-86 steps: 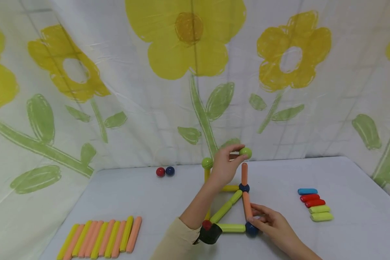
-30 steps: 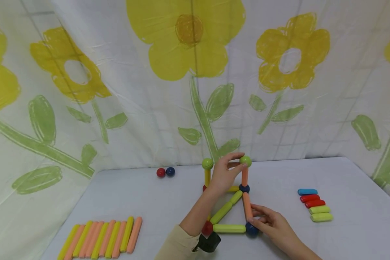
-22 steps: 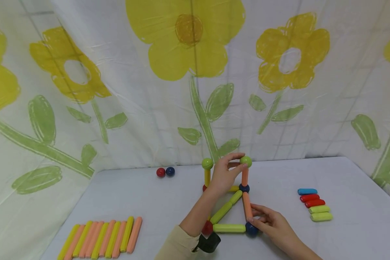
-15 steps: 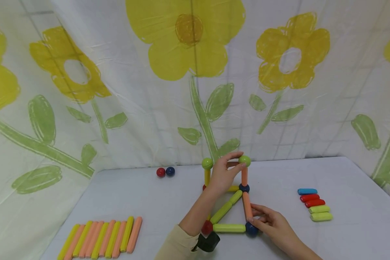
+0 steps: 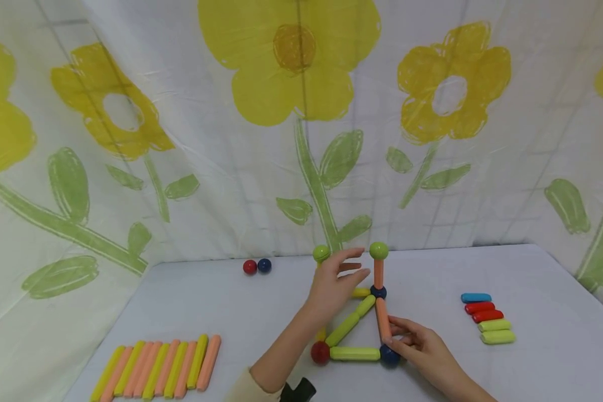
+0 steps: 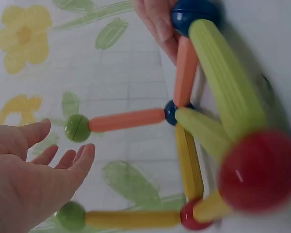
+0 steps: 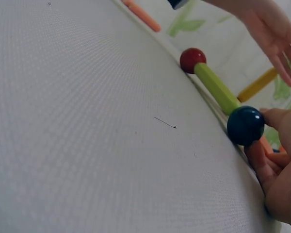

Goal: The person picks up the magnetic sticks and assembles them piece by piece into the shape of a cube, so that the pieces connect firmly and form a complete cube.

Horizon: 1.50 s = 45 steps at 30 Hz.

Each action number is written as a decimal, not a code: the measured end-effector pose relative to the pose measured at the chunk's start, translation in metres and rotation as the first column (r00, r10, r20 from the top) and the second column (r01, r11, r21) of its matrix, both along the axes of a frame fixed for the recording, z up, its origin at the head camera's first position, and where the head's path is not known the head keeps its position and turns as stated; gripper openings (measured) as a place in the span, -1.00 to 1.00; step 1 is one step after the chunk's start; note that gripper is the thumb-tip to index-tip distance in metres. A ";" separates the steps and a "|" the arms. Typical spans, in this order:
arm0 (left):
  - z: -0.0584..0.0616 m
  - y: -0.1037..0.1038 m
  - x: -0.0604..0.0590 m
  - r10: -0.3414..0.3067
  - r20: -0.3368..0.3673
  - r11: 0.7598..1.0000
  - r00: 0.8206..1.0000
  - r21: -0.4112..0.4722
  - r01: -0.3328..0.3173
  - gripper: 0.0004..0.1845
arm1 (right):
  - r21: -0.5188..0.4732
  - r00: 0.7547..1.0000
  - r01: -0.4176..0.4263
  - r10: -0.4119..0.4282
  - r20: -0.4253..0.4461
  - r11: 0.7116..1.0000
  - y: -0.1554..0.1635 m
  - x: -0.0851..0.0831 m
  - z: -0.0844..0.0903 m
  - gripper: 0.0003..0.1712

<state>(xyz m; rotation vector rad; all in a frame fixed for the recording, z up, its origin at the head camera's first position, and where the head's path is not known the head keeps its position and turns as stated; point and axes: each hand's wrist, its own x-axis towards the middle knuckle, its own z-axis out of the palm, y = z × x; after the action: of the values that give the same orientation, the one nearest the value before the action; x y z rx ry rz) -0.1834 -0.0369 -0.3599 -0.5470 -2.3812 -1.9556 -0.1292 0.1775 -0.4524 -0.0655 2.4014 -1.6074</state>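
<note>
Left hand [image 5: 333, 286] spread; right hand [image 5: 426, 347] pinches multicoloured plastic-looking rod-and-ball frame [image 5: 354, 353] at glossy navy corner ball [image 7: 245, 126]. Probably light, stiff, weak-jointed; grip balls.

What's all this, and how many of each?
Frame balls: 6, two green on top, two red, two blue below
Frame sticks: 7 or 8, three yellow, two orange, rest light green, mid-table
Long sticks: 11, five yellow, six orange, table's left
Short sticks: 5, one blue, two red, two light green, right
Loose balls: 2, red, blue, back
Table: 1, white, below
Backdrop: 1, white, yellow-flowered, behind
Wrist device: 1, black, left
Sleeve: 1, beige, left arm
Left hand: 1, beside the right green ball
Right hand: 1, gripping the frame's near right corner
</note>
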 end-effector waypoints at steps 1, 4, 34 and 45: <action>0.000 -0.008 0.005 -0.003 -0.006 1.000 1.000 -0.013 0.003 -0.58 | 0.002 1.000 0.009 -0.009 0.005 1.000 -0.001 0.000 0.000 -0.25; 0.000 -0.034 0.022 -0.006 -0.015 0.999 1.000 -0.047 0.005 -0.60 | 0.006 1.000 0.019 -0.019 0.014 1.000 -0.002 -0.001 0.000 -0.24; -0.057 -0.232 0.115 0.465 0.272 0.872 0.843 -0.307 -0.382 -0.41 | -0.007 0.999 0.029 -0.029 0.029 1.000 -0.004 0.001 -0.003 -0.24; -0.064 -0.232 0.109 0.346 0.326 0.926 0.880 -0.271 -0.264 -0.35 | 0.011 0.999 0.041 -0.041 0.027 0.999 -0.004 0.000 0.000 -0.24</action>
<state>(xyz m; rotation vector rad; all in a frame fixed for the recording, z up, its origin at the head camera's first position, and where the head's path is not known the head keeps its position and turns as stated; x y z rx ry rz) -0.0741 -0.2693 -0.4237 0.2238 -2.7075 -1.7942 -0.1294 0.1732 -0.4529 0.0071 2.4058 -1.6025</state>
